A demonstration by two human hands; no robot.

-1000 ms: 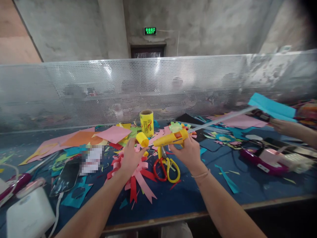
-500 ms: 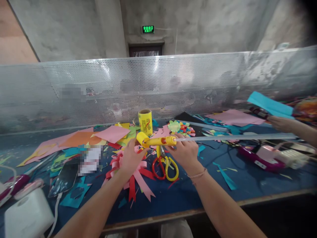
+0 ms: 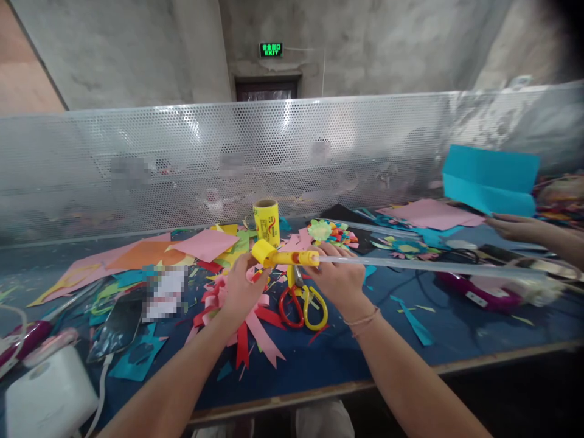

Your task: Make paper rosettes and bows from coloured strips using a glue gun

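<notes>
In front of me, my left hand [image 3: 241, 283] grips a yellow piece [image 3: 263, 253] shaped like a short cylinder with a narrower tube running right. A long clear plastic rod [image 3: 410, 264] extends from the tube's end toward the right. My right hand [image 3: 341, 274] has its fingers closed around the joint of tube and rod; some fingertips are hidden. Below the tube, scissors [image 3: 303, 307] with one red and one yellow handle lie on the table. Pink and red paper strips [image 3: 249, 334] form a bow-like cluster under my left hand. Behind stands a yellow roll [image 3: 267, 222].
At the right, another person's hand [image 3: 515, 226] holds folded blue paper [image 3: 493, 177]. A purple tool [image 3: 474, 293] lies below it. Paper scraps, a phone [image 3: 116, 325] and a white box-like charger [image 3: 51, 389] are at left. A perforated metal screen [image 3: 182, 164] runs behind the table.
The rod's far end has dipped, and the yellow tube has shifted slightly left. At the right, the other person's blue paper has opened out and tilted upward. My grip looks the same.
</notes>
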